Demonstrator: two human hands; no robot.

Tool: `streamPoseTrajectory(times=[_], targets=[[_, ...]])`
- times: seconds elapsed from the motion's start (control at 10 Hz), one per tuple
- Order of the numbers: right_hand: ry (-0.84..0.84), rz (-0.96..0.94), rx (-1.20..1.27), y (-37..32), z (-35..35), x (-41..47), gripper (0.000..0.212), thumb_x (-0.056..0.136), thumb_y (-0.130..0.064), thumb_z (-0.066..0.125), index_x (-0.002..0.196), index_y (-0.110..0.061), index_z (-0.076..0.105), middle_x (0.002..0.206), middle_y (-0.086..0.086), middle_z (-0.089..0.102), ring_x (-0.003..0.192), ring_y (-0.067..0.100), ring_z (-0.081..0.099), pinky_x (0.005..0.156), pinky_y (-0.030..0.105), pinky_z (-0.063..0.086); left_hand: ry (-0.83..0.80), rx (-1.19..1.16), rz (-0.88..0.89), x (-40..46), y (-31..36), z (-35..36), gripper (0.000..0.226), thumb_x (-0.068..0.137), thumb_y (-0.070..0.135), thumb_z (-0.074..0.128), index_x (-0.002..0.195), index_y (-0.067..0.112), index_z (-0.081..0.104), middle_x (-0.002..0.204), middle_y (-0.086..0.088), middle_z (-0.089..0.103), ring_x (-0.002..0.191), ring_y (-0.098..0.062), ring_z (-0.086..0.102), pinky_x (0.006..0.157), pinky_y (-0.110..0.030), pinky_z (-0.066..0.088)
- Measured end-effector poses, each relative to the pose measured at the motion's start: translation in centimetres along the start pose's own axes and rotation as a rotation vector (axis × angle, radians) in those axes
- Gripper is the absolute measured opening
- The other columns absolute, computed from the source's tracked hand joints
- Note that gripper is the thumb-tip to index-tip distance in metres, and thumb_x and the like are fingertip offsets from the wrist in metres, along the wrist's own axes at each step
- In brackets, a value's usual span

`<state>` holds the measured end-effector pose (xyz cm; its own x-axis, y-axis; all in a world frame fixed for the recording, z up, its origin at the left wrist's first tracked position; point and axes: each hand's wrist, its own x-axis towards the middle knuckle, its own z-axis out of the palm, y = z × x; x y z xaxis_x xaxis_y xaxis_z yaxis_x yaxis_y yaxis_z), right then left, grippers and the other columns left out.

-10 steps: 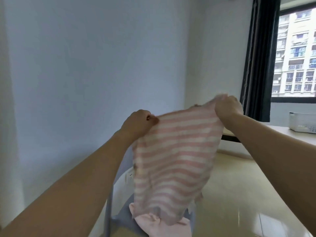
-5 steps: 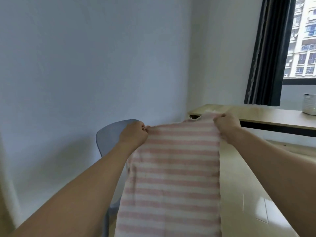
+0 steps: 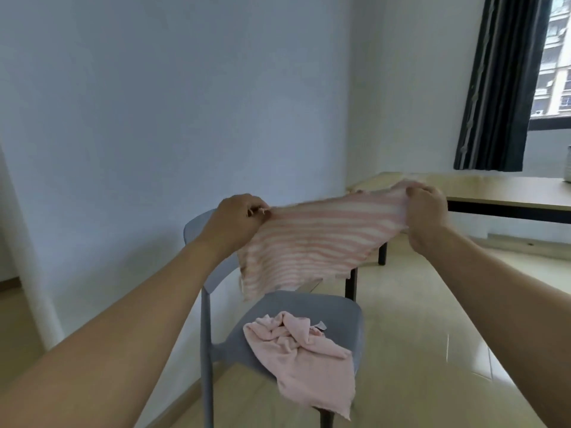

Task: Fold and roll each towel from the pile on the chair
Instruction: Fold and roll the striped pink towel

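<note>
Pink-and-white striped cloth towel (image 3: 312, 242) stretched taut btwn left hand (image 3: 239, 216) & right hand (image 3: 425, 211), both pinched shut on top corners, prob. to flatten for folding. Below hands: crumpled plain pink towel (image 3: 302, 350) on grey plastic chair (image 3: 309, 301).

Pale blue-white walls (image 3: 154, 118) met a glossy beige tiled floor (image 3: 432, 319), with a dark striped curtain (image 3: 494, 88) beside a daylit window (image 3: 559, 57) above a long wooden bench (image 3: 509, 193).

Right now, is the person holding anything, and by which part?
Yes: the pink-and-white striped towel, stretched in the air between both hands. The left hand pinches one top corner, the right hand the other.
</note>
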<state>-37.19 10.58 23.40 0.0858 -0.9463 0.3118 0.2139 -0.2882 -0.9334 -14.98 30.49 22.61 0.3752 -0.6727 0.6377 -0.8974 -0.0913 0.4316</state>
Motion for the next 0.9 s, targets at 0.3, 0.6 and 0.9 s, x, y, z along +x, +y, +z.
streamPoseTrajectory(times=[0.3,0.6,0.9], targets=[[-0.25,0.473,-0.59,14.9,-7.6,-7.7,0.034,0.095,-0.009,0.047,0.122,0.01,0.054,0.067,0.001,0.044,0.069,0.022,0.047,0.059,0.025,0.04,-0.851,-0.094,-0.314,-14.8,-3.4,9.5,0.033,0.091,0.024,0.06,0.058,0.026,0.059,0.058,0.012,0.052,0.056,-0.004,0.047,0.06,-0.017,0.039],[-0.292,0.583,-0.545,24.1,-5.8,-5.3,0.026,0.097,-0.008,0.04,0.103,0.003,0.063,0.082,0.011,0.056,0.076,0.024,0.052,0.065,0.031,0.041,-0.776,0.003,-0.459,-14.2,-8.9,16.3,0.023,0.096,0.021,0.044,0.074,0.014,0.047,0.069,0.0,0.039,0.066,-0.018,0.039,0.059,-0.029,0.031],[-0.247,0.529,-0.38,31.2,0.0,1.4,0.024,0.092,-0.006,0.04,0.07,-0.009,0.05,0.064,0.007,0.044,0.051,0.017,0.037,0.041,0.019,0.03,-0.422,0.216,-0.57,-7.0,-15.9,22.3,0.029,0.092,0.022,0.043,0.065,0.014,0.038,0.064,-0.003,0.045,0.058,-0.021,0.04,0.052,-0.028,0.027]])
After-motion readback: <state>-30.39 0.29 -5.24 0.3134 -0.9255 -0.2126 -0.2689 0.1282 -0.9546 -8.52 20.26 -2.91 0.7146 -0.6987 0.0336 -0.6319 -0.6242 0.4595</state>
